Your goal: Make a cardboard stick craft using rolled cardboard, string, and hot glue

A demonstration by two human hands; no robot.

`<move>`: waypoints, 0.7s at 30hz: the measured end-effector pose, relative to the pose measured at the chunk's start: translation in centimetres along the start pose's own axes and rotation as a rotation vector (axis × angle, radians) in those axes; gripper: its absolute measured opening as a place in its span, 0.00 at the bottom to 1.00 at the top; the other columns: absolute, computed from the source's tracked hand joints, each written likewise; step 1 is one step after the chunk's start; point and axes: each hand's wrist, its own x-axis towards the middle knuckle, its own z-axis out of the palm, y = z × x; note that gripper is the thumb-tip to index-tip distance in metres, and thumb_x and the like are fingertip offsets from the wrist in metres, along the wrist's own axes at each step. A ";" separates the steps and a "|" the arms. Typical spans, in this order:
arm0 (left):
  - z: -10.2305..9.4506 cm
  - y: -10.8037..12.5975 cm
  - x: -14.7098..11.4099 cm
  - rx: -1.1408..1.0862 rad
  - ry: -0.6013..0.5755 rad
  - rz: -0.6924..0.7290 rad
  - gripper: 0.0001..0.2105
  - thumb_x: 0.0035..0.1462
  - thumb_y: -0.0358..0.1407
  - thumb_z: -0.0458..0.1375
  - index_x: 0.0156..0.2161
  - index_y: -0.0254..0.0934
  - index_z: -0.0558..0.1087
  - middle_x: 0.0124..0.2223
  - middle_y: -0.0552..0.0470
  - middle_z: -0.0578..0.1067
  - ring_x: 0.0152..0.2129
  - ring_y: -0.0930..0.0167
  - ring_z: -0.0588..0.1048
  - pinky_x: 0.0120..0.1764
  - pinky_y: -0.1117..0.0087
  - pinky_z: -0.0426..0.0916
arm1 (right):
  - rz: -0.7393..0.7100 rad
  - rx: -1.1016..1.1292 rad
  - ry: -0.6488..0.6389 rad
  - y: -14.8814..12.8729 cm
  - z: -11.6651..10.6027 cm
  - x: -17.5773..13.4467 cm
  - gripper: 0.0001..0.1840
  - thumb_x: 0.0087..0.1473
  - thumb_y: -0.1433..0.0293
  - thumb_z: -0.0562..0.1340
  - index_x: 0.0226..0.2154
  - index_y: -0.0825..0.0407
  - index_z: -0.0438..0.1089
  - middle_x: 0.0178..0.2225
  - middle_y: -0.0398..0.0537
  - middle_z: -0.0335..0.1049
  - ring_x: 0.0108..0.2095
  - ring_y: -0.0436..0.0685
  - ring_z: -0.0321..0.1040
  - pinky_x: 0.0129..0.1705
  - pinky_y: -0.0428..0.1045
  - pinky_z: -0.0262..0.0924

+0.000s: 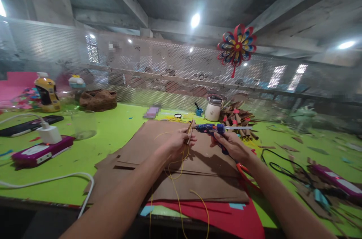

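Observation:
My right hand (230, 144) is wrapped round the grip of a blue hot glue gun (210, 129), with a white glue stick (239, 128) poking out of its back. Its nozzle points left and meets, or nearly meets, a small brown cardboard piece (190, 132). That piece is pinched upright between the fingers of my left hand (181, 141). Yellow string (177, 186) trails down from around my left hand. Beneath both hands lie several stacked sheets of brown cardboard (169, 182).
On the green table (113, 148) stand a clear plastic cup (83, 125), purple power strips (43, 152) and a white jar (213, 109). Rolled cardboard pieces (240, 120) are heaped behind my right hand. Black cable (283, 167) and scraps spread at right. A perforated metal screen (169, 77) closes the back.

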 end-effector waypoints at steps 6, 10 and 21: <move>0.0 0.2 -0.1 -0.004 -0.001 -0.016 0.10 0.48 0.20 0.50 0.37 0.30 0.66 0.29 0.48 0.67 0.25 0.75 0.68 0.27 0.76 0.62 | -0.052 -0.036 0.024 -0.7 -0.1 -0.1 0.26 0.55 0.51 0.52 0.25 0.56 0.69 0.24 0.48 0.68 0.22 0.50 0.59 0.24 0.45 0.54; 0.0 0.3 -0.2 0.003 -0.021 -0.014 0.09 0.48 0.20 0.51 0.35 0.30 0.67 0.28 0.48 0.67 0.24 0.76 0.68 0.26 0.77 0.61 | -0.055 -0.046 0.035 -0.8 -0.1 -0.1 0.26 0.55 0.51 0.51 0.26 0.56 0.69 0.24 0.48 0.68 0.23 0.51 0.60 0.25 0.46 0.56; -0.3 -0.1 0.1 0.016 -0.020 -0.012 0.08 0.49 0.19 0.50 0.34 0.29 0.67 0.29 0.46 0.68 0.25 0.75 0.69 0.26 0.77 0.61 | -0.055 -0.067 0.085 -1.6 -0.2 -0.1 0.24 0.54 0.52 0.52 0.22 0.54 0.67 0.22 0.47 0.66 0.22 0.51 0.59 0.26 0.46 0.55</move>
